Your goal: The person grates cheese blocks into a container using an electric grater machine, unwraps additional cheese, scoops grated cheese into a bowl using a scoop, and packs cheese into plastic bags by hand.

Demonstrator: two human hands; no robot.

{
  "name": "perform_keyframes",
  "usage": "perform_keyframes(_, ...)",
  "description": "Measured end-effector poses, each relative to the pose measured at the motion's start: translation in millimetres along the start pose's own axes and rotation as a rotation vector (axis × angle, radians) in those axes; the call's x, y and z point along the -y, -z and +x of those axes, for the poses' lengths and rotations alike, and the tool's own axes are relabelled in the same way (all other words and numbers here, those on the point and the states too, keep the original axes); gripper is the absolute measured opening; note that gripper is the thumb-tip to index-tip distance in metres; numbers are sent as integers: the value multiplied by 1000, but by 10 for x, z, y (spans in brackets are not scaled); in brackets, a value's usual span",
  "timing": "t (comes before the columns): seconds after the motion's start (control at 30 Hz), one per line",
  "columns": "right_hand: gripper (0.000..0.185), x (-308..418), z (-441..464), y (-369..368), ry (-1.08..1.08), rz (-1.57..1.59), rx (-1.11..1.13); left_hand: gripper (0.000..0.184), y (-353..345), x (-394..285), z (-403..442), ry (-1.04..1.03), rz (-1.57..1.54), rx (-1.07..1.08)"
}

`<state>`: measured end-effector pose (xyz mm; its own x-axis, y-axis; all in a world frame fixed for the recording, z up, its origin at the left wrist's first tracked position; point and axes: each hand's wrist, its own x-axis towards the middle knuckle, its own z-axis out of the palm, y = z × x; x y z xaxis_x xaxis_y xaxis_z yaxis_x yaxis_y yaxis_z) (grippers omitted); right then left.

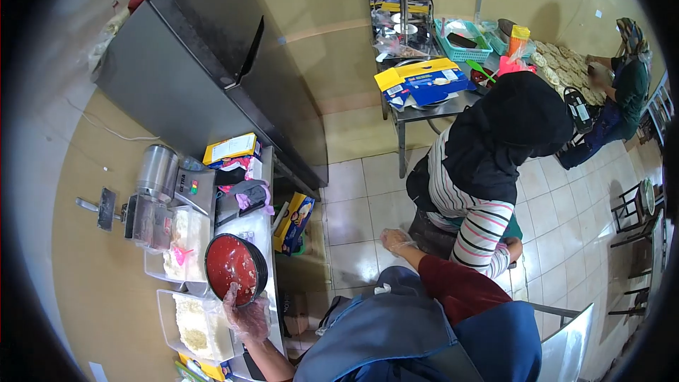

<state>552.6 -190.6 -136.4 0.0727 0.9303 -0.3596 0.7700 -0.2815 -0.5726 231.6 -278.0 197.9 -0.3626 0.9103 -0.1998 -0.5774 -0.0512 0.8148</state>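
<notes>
My left hand (247, 317), in a clear plastic glove, is at the lower rim of a stack of black bowls with a red inside (232, 265); bits of white food stick to the top bowl. Its fingers are bent over the rim. To the left stand two clear tubs of white grated food (187, 251), one with a pink scoop (182, 255) in it. My right hand (398, 240), also gloved, reaches out over the tiled floor beside a co-worker in a striped top; its fingers are partly hidden, and what it holds, if anything, cannot be made out.
A steel machine (157, 177) stands behind the tubs, near a grey fridge (191, 64). The co-worker (488, 170) bends close on my right. Farther off is a steel table (424, 107) with blue-yellow boxes and baskets; another person (629, 92) works at round dough pieces.
</notes>
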Motion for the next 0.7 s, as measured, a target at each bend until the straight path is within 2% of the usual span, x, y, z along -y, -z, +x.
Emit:
perform_keyframes(0.07,25,74,50,-265,35,-96,128,42,29,88,43,14,42,24)
perform_keyframes(0.1,25,132,29,-312,15,-82,120,42,23,137,84,25,82,50)
perform_keyframes(0.17,23,124,-69,-318,210,180,298,41,-47,235,136,94,71,104)
perform_keyframes(0.2,23,-37,-44,-284,183,198,287,41,-93,278,141,139,48,129)
perform_keyframes(0.27,22,-402,116,-218,71,192,128,40,-301,386,88,158,34,150)
perform_keyframes(0.3,22,-402,91,-200,60,198,126,40,-421,423,57,157,60,144)
perform_keyframes(0.37,22,-351,78,-165,95,196,-94,42,-530,454,23,190,88,190)
perform_keyframes(0.5,25,-258,-83,86,174,22,24,45,-566,551,28,222,97,264)
perform_keyframes(0.57,28,-373,64,-196,6,48,-86,45,-583,564,-36,231,96,244)
perform_keyframes(0.63,31,-326,10,-130,-45,1,-5,46,-531,565,-106,241,86,189)
perform_keyframes(0.7,18,-506,117,-322,21,21,-16,39,-518,548,-198,194,67,219)
